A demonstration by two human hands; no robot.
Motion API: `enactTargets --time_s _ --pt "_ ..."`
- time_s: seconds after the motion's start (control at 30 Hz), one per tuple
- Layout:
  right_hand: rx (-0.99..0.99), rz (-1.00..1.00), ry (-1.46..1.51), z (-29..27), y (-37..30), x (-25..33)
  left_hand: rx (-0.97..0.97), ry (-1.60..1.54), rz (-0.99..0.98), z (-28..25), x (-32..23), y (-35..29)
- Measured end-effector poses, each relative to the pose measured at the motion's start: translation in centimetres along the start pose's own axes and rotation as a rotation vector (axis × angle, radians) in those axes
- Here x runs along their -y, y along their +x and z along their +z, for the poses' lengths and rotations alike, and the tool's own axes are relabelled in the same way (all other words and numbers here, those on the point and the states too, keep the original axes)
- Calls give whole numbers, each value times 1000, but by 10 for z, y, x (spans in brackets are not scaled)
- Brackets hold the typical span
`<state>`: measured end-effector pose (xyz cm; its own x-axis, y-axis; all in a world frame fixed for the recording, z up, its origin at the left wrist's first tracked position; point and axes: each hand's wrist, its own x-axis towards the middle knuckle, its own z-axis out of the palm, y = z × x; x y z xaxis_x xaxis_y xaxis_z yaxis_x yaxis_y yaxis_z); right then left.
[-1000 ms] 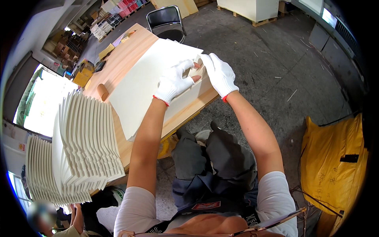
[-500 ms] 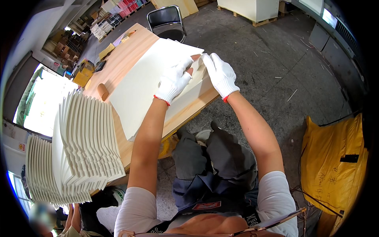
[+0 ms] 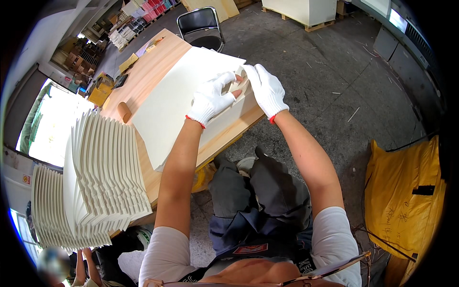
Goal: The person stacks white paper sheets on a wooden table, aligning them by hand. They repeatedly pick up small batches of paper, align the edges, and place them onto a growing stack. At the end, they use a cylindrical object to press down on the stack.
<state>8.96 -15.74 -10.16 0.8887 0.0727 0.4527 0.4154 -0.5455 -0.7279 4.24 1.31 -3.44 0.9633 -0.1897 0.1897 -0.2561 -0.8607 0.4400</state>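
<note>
A stack of large white paper sheets [image 3: 167, 100] lies on the wooden table in front of me, its near right corner curled and fanned up. My left hand [image 3: 213, 97], in a white knit glove with bare thumb and fingertip, rests on the sheets beside that corner. Its thumb and forefinger are spread apart. At the corner itself, my right hand [image 3: 266, 90], also gloved, keeps its fingers long and close together over the bent sheet edges. Its thumb is hidden behind the paper.
Staggered piles of white sheets [image 3: 107, 167] stand left on the wooden table [image 3: 148, 60]. A brown curved piece [image 3: 124, 111] and a yellow box [image 3: 100, 89] lie beyond. A black chair [image 3: 201, 28] stands behind; a yellow-covered bundle [image 3: 401, 201] is at right. Another person's arms [image 3: 86, 265] show lower left.
My left thumb and forefinger have opened wider apart at the fanned corner, showing more of the sheet edges. My right hand has hardly moved.
</note>
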Motion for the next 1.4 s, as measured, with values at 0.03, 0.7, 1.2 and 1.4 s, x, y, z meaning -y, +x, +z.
enactTargets --time_s 0.03,0.7,1.2,1.4 --pt "-1 12 6 -1 0 2 -1 -1 11 0 1 0" --pt "17 105 138 -3 -1 5 -20 28 107 0 -2 -5" --pt "-52 101 7 -16 -9 -2 -118 120 108 -3 -12 -13" --pt "228 234 13 -6 -23 4 -258 239 344 9 4 -9"
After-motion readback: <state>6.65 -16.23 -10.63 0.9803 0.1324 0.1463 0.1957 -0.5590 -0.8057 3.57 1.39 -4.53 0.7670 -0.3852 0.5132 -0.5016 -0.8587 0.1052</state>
